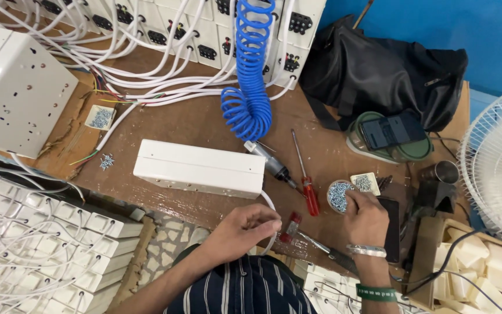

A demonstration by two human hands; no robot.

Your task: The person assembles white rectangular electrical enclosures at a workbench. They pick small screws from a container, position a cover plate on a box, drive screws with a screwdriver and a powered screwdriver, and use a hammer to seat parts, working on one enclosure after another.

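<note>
Reaching right hand (366, 216) pinches screws from round tin (338, 196); left hand (245, 229) grasps white cable (271, 204); white box (200, 168) beyond, red screwdriver (306, 180) between.

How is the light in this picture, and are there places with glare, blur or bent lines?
Head view: the light is even and bright, and the shadows under the long white plastic box are soft; the white metal cabinet at the left is almost washed out; the right hand at the small round tin of screws looks sharp; the wide lens bends the edges, as at the white wire fan guard.
</note>
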